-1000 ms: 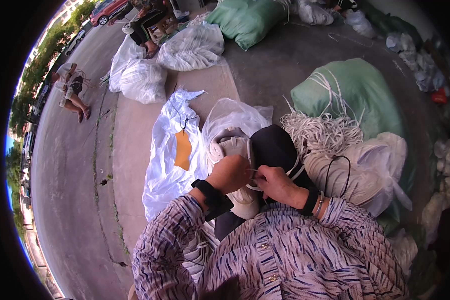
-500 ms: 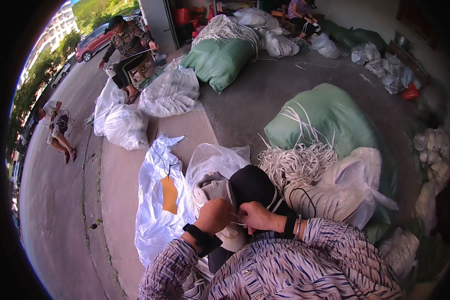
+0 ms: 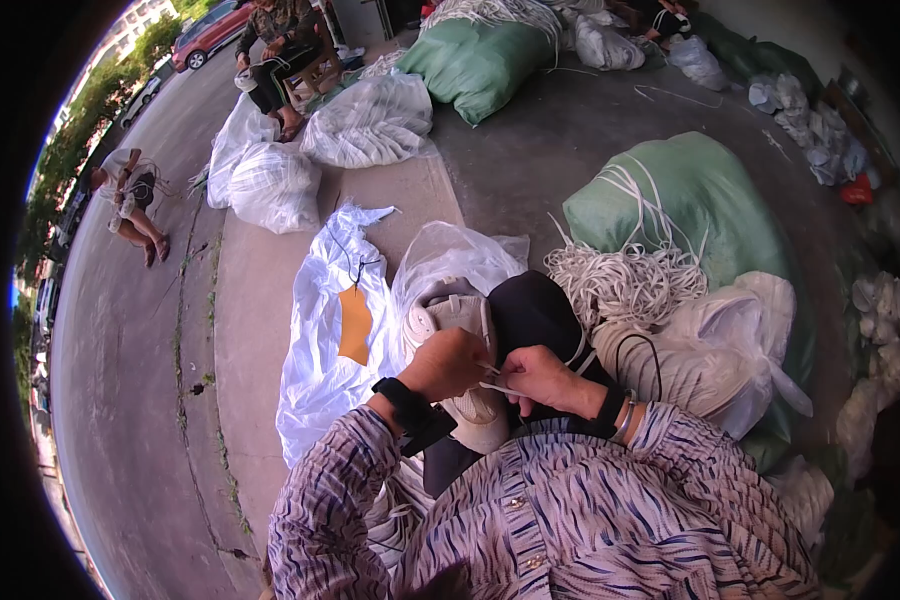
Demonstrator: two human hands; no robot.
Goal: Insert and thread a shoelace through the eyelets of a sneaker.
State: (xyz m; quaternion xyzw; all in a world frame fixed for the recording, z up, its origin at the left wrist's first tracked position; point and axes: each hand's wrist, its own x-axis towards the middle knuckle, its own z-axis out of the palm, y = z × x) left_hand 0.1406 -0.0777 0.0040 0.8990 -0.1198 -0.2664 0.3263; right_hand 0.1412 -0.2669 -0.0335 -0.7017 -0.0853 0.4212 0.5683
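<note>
Daylight from the open left side, pavement point(image 3: 120, 330) pale and evenly lit, crumpled white sheet point(image 3: 310, 345) brightest, mild glare; grey floor point(image 3: 530, 150) dimmer, bags point(image 3: 890, 320) at far right sinking into shadow. Heavy fisheye: black vignette, trees point(image 3: 45, 205) bent along the left rim, bluish fringe there. Left hand point(image 3: 446, 366), right hand point(image 3: 550, 380) and shoe point(image 3: 477, 418) reasonably sharp, seated person point(image 3: 280, 50) up top low in detail.

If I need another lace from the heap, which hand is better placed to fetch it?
Right, probably: the right hand is nearer the heap of pale laces, ahead and to its right; the left hand is over the beige sneaker. Both hold a white lace.
</note>
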